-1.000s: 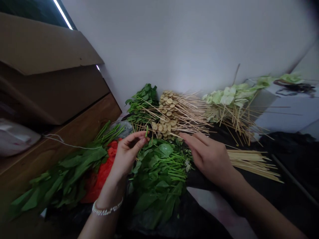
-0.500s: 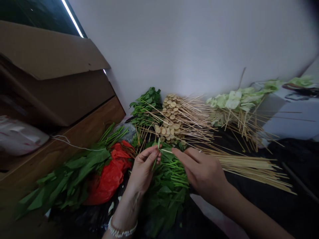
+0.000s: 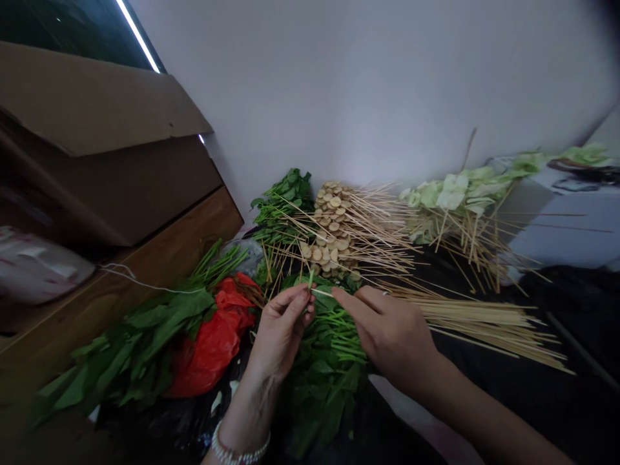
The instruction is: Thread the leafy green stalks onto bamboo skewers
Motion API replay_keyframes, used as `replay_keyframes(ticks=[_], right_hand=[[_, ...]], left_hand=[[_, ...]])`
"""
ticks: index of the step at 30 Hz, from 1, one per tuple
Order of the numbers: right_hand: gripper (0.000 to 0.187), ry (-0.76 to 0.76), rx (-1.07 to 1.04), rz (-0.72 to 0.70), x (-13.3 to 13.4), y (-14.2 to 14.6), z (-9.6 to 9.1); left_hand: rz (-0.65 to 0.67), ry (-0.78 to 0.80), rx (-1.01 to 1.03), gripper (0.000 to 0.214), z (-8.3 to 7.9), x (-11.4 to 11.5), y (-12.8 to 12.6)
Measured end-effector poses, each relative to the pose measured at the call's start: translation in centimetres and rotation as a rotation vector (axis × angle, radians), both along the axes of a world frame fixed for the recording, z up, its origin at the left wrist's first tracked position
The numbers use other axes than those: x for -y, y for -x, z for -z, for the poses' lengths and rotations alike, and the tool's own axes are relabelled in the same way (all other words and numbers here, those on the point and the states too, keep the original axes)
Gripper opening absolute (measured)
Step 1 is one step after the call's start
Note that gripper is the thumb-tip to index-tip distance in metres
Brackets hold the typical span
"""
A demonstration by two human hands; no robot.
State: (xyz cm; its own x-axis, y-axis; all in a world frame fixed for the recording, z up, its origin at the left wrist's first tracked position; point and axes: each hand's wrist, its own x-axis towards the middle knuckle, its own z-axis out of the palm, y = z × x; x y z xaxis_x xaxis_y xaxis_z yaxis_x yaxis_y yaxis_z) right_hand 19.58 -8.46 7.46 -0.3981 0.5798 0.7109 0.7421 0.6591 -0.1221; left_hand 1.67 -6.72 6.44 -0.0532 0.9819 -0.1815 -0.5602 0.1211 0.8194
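Observation:
My left hand point(image 3: 281, 329) pinches a thin green stem point(image 3: 309, 284) between thumb and fingers, holding it upright above a heap of leafy greens point(image 3: 324, 361). My right hand point(image 3: 392, 329) is closed on a bamboo skewer point(image 3: 322, 293) whose tip points left and meets the stem. Both hands hover just in front of a pile of skewered mushroom slices point(image 3: 334, 232). A bead bracelet point(image 3: 237, 452) is on my left wrist.
A bundle of bare skewers point(image 3: 484, 320) lies right of my right hand. Cabbage skewers point(image 3: 460, 206) and green-herb skewers point(image 3: 283, 200) lie near the wall. More greens point(image 3: 135, 349) and a red bag point(image 3: 217, 342) sit at left, beside a cardboard box point(image 3: 97, 142).
Both hands drew closer together and nearer to me. The skewer tip has come up against the stem in my left hand. The view shifted slightly.

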Motion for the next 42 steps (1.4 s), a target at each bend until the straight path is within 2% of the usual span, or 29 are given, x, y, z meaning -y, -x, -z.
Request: replay_keyframes(ticks=[15,21,34,42], right_hand=[[0.035,-0.006,0.051,0.048,-0.1,0.1,0.5],[0.035,0.004,0.048,0.051,-0.3,0.2,0.7],[0.034,0.009,0.056,0.042,-0.4,0.3,1.0],[0.036,-0.017,0.087,0.068,-0.1,0.4,0.9]], left_hand=[[-0.019,-0.046,-0.028,0.032,0.6,-0.3,-0.1],[-0.002,-0.004,0.033,0.036,0.7,-0.4,-0.1],[0.034,-0.032,0.044,0.033,1.0,-0.4,0.0],[0.001,-0.022,0.020,0.033,1.2,-0.4,-0.1]])
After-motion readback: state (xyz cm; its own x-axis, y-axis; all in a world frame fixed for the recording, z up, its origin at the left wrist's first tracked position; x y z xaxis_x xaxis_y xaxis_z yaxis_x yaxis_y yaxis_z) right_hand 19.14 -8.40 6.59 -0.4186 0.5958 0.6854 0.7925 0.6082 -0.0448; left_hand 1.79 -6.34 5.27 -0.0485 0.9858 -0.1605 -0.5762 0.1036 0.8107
